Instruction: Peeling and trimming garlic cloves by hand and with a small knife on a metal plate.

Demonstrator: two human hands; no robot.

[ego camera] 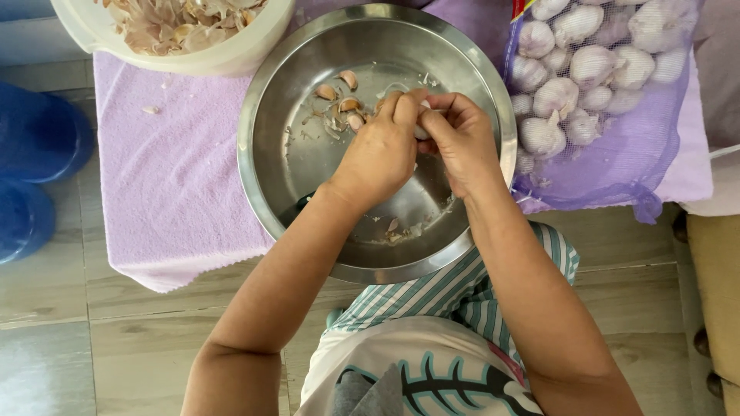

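Head view: both forearms reach forward over the steel bowl. The left hand and right hand meet above its middle, each grip pinched shut on one garlic clove, mostly hidden between the fingers. About four loose cloves lie in the bowl. One mesh bag of garlic bulbs and one tub of skins, both cut off, rest on a purple cloth.

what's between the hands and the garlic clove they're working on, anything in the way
Nothing visible: the left hand and right hand both pinch the garlic clove directly over the steel bowl.
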